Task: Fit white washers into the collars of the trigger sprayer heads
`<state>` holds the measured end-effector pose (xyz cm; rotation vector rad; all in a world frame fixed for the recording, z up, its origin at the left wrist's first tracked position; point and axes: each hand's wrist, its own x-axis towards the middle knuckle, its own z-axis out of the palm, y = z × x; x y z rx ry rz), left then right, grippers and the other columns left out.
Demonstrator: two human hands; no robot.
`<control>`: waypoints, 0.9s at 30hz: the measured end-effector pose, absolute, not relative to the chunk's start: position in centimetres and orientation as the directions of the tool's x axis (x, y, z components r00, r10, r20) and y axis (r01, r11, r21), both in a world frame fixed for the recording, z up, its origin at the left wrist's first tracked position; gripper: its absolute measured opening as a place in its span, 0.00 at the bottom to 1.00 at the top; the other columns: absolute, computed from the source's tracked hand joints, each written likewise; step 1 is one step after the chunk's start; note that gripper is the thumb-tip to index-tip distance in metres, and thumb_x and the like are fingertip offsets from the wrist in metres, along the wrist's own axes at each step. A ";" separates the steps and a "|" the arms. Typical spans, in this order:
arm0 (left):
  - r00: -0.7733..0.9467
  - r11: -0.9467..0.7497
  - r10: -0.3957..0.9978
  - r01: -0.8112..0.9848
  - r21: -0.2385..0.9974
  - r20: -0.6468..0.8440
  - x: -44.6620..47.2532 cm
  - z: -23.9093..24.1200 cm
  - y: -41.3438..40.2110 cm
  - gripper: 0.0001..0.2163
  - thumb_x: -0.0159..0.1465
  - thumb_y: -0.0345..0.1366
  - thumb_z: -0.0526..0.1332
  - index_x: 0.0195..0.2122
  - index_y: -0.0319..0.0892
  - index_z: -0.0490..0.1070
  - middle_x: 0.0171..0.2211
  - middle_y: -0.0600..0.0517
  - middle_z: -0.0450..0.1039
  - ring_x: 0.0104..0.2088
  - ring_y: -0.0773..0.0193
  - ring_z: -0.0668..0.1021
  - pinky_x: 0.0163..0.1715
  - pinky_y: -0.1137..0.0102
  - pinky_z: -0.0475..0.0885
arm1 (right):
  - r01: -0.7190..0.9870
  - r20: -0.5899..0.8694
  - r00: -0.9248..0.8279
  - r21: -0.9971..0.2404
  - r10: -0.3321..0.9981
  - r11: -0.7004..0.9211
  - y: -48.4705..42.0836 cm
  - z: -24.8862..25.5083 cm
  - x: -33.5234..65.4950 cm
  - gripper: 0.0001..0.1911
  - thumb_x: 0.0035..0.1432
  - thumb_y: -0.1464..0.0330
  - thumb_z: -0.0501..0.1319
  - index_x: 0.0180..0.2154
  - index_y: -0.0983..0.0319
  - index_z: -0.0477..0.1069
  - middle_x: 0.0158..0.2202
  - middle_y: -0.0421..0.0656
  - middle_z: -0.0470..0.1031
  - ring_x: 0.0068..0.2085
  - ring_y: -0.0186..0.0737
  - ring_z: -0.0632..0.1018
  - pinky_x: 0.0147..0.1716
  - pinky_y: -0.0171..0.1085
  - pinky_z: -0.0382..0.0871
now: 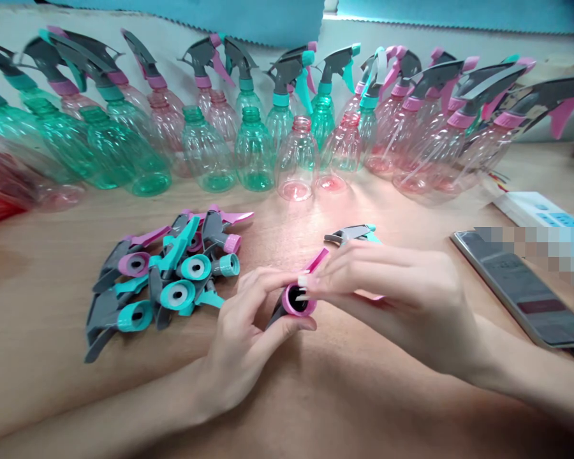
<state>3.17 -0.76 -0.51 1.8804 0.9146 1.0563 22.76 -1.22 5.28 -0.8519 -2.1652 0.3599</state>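
My left hand [249,322] is closed around a grey spray trigger head with a pink collar [300,308], its dark opening turned towards me. The thumb and index finger of my right hand [397,293] are pressed together at that opening; what they pinch is too small or hidden to name. A bit of pink shows under the right palm. Left of my hands lies a pile of spray trigger heads [178,294], grey with pink or turquoise collars and levers. Another trigger head [356,234], grey and turquoise, lies just behind my right hand, partly covered by it.
Several uncapped bottles, green [254,153] and clear pinkish [298,156], stand behind the hands. Farther back are rows of bottles with spray heads fitted [280,118]. A phone [526,287] and a white power strip [538,209] lie at right. Red plastic [2,185] sits at far left.
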 end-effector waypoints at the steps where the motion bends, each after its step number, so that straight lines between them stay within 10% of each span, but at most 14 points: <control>1: 0.397 -0.428 0.858 0.198 0.882 0.327 3.2 -0.5 -0.8 0.14 0.60 0.34 0.65 0.47 0.49 0.69 0.42 0.51 0.72 0.43 0.59 0.75 0.48 0.63 0.69 | 0.425 0.589 -0.492 -0.481 0.641 0.767 -1.3 5.0 22.6 0.07 0.59 0.78 0.58 0.33 0.66 0.74 0.30 0.44 0.79 0.33 0.35 0.77 0.34 0.36 0.72; 16: 0.400 -0.411 0.863 0.196 0.890 0.310 3.1 -0.3 -0.8 0.15 0.61 0.33 0.64 0.48 0.49 0.69 0.41 0.52 0.72 0.42 0.61 0.75 0.44 0.67 0.70 | 0.440 0.604 -0.577 -0.336 0.550 0.832 -1.6 4.3 22.3 0.10 0.62 0.77 0.55 0.43 0.69 0.72 0.35 0.46 0.80 0.37 0.37 0.78 0.36 0.38 0.74; 27: 0.417 -0.383 0.863 0.174 0.907 0.284 3.2 -0.5 -0.9 0.16 0.60 0.34 0.65 0.49 0.51 0.68 0.43 0.51 0.71 0.44 0.58 0.75 0.45 0.65 0.70 | 0.559 0.347 -0.484 -0.583 0.803 0.589 -1.3 6.5 23.5 0.11 0.57 0.74 0.61 0.43 0.60 0.68 0.35 0.34 0.79 0.30 0.25 0.74 0.28 0.26 0.66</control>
